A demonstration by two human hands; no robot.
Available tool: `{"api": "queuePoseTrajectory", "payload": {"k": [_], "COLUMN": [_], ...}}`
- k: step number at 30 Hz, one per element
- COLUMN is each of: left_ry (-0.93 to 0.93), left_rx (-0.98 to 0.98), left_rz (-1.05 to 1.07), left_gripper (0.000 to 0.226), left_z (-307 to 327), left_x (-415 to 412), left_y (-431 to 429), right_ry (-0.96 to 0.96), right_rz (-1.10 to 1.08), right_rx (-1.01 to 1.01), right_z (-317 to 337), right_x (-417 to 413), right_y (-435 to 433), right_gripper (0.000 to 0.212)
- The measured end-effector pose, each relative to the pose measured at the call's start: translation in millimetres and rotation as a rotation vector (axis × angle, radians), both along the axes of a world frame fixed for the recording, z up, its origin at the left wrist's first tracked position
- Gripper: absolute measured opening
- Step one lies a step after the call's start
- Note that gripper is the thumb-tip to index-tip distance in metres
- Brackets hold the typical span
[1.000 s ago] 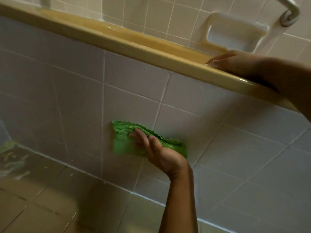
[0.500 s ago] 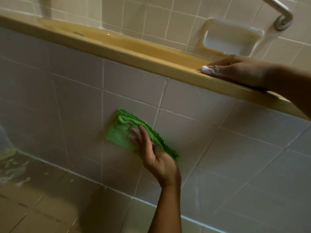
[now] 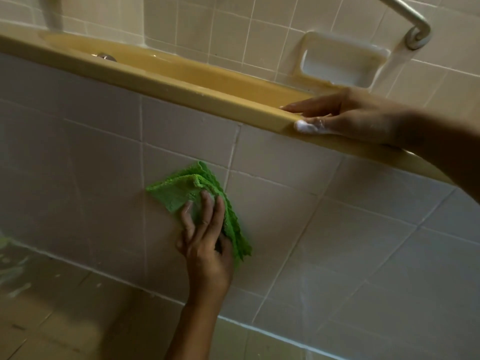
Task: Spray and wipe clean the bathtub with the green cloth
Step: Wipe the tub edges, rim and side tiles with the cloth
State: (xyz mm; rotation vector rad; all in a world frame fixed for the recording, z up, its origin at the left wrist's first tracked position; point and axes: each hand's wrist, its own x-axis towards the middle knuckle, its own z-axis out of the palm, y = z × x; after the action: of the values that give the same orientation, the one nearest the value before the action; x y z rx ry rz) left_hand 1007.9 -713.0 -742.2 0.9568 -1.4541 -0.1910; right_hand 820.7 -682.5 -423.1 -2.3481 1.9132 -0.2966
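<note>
Tiled tub front: green cloth pressed flat under left hand.

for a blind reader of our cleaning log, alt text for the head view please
A left hand presses a folded green cloth flat against the pale tiled side panel below the yellow bathtub rim. The right hand rests on that rim, with white foam on a fingertip.
</note>
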Motion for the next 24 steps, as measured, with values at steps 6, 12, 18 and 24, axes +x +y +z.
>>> {"api": "queuePoseTrajectory", "payload": {"k": [6, 12, 18, 24], "left_ry": [-0.296, -0.292, 0.196, 0.589], "left_rx": [-0.161, -0.148, 0.167, 0.389], "left_rz": [0.12, 0.137, 0.077, 0.115], "left_gripper": [0.074, 0.087, 0.094, 0.083], "left_z": [-13.8, -8.3, 14.9, -2.5], "left_x": [28.0, 19.1, -33.1, -54.1], "left_y": [-24.1, -38.1, -10.4, 11.0], "right_ry": [-0.037, -0.068, -0.076, -0.047], "right_rz": [0.059, 0.049, 0.053, 0.025], "right_rx": [-0.025, -0.025, -0.053, -0.059], "right_z": [-0.7, -0.3, -2.6, -3.8], "right_x": [1.1, 2.0, 2.2, 4.1], "right_y": [7.1, 7.9, 7.7, 10.9], "right_gripper": [0.068, 0.064, 0.062, 0.064]}}
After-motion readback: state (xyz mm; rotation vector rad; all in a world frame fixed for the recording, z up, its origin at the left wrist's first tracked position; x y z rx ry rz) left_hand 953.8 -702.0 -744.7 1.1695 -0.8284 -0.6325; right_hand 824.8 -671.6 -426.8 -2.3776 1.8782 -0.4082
